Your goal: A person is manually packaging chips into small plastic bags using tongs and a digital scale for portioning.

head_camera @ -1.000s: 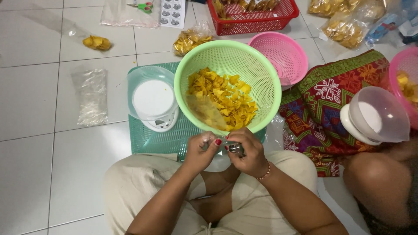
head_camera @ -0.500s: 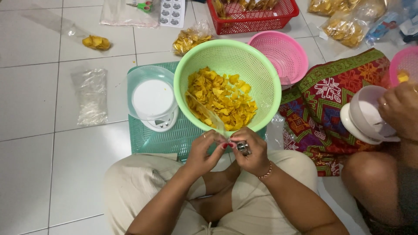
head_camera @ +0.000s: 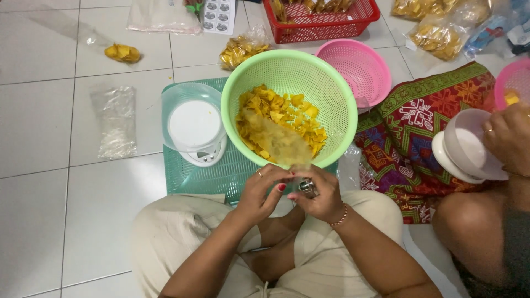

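A green colander (head_camera: 337,105) full of yellow chips (head_camera: 276,113) stands in front of my crossed legs. My left hand (head_camera: 265,190) and my right hand (head_camera: 320,196) meet just below its near rim. Both pinch the bottom of a clear plastic bag (head_camera: 279,140) that stands up over the chips. A small metal thing (head_camera: 306,187) sits in my right hand's fingers; what it is cannot be told.
A white kitchen scale (head_camera: 193,124) sits on a green mesh mat (head_camera: 204,176) at the left. A pink colander (head_camera: 359,66), a red basket (head_camera: 320,25) and bagged chips (head_camera: 240,49) lie beyond. Another person's hand (head_camera: 510,138) holds a white bowl (head_camera: 469,149) at the right.
My hands have shifted a little and raised the clear bag over the chips. The other person's hand has come in at the right and taken the white bowl.
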